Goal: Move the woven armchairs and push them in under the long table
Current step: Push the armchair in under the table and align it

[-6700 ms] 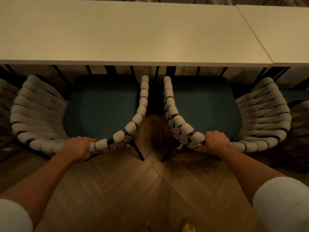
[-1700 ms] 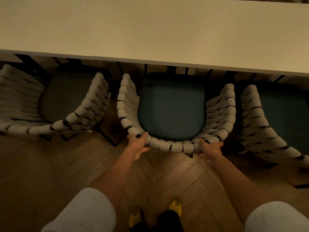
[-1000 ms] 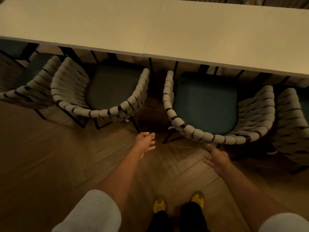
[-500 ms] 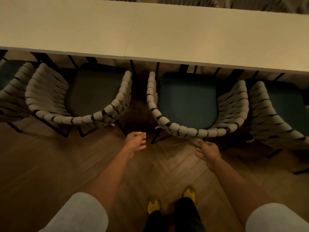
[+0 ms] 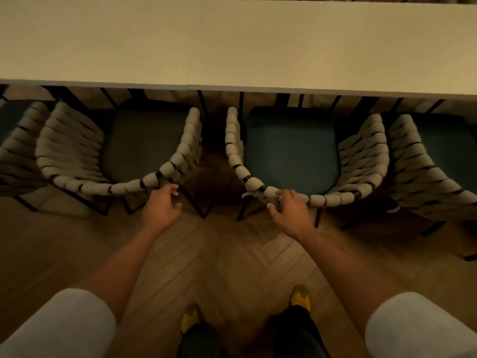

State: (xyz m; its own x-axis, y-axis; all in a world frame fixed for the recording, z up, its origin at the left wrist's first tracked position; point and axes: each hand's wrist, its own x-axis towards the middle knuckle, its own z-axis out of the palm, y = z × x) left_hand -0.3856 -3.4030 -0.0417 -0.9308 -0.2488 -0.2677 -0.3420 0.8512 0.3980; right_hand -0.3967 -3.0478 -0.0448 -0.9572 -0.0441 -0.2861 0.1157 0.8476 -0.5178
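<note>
Two woven armchairs stand side by side with their fronts under the long pale table [image 5: 232, 47]. The left armchair [image 5: 77, 140] has a dark grey-green cushion, the right armchair [image 5: 361, 161] a teal one. My left hand [image 5: 161, 209] is at the rear right corner of the left armchair's rope back, fingers loosely curved just below the rim, beside a small white tag. My right hand [image 5: 290, 209] lies over the rear left part of the right armchair's back rim, fingers curled over the rope and thumb beneath it.
A further woven armchair [image 5: 15, 151] stands at the far left and another [image 5: 433, 166] at the far right, close against their neighbours. A narrow gap of herringbone wood floor [image 5: 214, 177] separates the two middle chairs. My yellow shoes [image 5: 299, 298] stand on the floor behind them.
Both hands have reached forward from mid-air to the chair backs. The right hand now has hold of the right armchair's rim and the left hand has come up to the left armchair's corner.
</note>
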